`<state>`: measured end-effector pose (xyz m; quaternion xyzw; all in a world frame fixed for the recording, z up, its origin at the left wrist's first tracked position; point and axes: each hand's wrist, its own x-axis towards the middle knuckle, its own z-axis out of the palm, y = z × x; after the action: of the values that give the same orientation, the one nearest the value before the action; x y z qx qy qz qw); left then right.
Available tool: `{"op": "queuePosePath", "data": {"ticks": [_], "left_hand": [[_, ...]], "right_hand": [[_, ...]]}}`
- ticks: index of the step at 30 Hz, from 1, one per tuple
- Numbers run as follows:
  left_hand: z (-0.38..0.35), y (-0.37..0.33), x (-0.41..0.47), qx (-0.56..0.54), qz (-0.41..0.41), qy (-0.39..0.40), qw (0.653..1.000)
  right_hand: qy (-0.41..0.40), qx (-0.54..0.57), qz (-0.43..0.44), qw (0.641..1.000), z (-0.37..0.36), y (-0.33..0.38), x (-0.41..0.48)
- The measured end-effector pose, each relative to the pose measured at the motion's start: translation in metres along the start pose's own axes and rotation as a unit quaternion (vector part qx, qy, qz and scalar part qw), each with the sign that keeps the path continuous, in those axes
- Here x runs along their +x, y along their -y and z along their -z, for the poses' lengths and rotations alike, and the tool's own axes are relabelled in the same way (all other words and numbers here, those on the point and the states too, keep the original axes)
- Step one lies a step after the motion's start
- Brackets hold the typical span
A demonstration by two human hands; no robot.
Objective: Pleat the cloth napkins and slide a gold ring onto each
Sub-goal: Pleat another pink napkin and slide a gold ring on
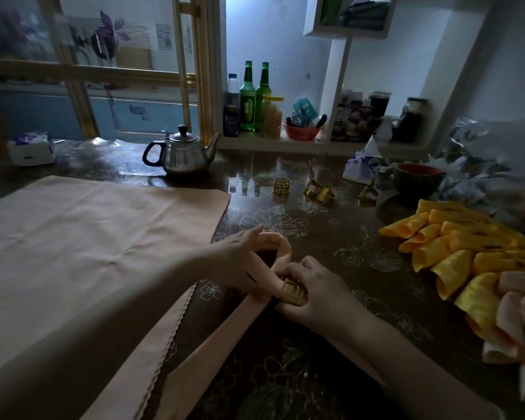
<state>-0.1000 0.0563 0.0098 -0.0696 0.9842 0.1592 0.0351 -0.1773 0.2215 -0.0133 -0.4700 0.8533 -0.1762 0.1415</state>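
Near the middle of the table [340, 234], the left hand [240, 262] pinches the pleated peach napkin [281, 247] below its loop. The right hand [315, 287] grips the gold ring [293, 294] with curled fingers at the doubled band. Should the pinch slacken as the ring goes on (the cloth looks slippery), the pleats could splay and jam.

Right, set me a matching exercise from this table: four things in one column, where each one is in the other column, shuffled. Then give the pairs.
Things
1. teapot
2. green bottles
3. yellow napkins
4. pleated peach napkin

Places
A. piled at the right edge of the table
B. held by the left hand, while the right hand holds a gold ring to it
C. on the shelf beyond the table
D. at the table's far side, past the spread cloth

Pairs: 1-D, 2-C, 3-A, 4-B
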Motion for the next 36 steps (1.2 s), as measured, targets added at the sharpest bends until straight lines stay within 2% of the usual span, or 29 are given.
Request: {"op": "queuePosePath", "data": {"ticks": [2, 6, 8, 11, 13, 16, 19, 26, 36], "left_hand": [[0.002, -0.003, 0.003, -0.011, 0.01, 0.011, 1.0], [-0.006, 0.006, 0.021, 0.05, 0.04, 0.021, 0.998], [-0.01, 0.014, 0.031, 0.084, 0.056, 0.037, 0.994], [-0.013, 0.017, 0.037, 0.129, -0.003, 0.026, 0.991], [-0.014, 0.015, 0.035, 0.145, -0.007, 0.025, 0.989], [-0.017, 0.012, 0.029, 0.091, 0.03, -0.001, 0.995], [-0.021, 0.009, 0.026, 0.064, 0.031, -0.013, 0.997], [-0.026, -0.001, 0.026, 0.104, 0.003, -0.036, 0.994], [-0.04, -0.001, 0.016, 0.069, -0.01, -0.127, 0.99]], "right_hand": [[0.045, -0.004, -0.001, 0.999, 0.0, 0.002, -0.003], [-0.073, -0.041, 0.036, 0.996, -0.005, -0.01, -0.001], [-0.068, -0.043, 0.046, 0.996, -0.007, -0.015, -0.001], [-0.085, -0.039, 0.044, 0.995, -0.007, -0.015, 0.0], [-0.103, -0.02, 0.026, 0.994, -0.009, -0.018, 0.0], [-0.143, 0.017, -0.007, 0.99, -0.011, -0.025, 0.0], [-0.155, 0.027, -0.019, 0.987, -0.012, -0.031, 0.002], [-0.123, 0.051, -0.033, 0.991, -0.007, -0.036, 0.008], [-0.148, 0.109, -0.017, 0.983, -0.012, -0.046, 0.002]]}}
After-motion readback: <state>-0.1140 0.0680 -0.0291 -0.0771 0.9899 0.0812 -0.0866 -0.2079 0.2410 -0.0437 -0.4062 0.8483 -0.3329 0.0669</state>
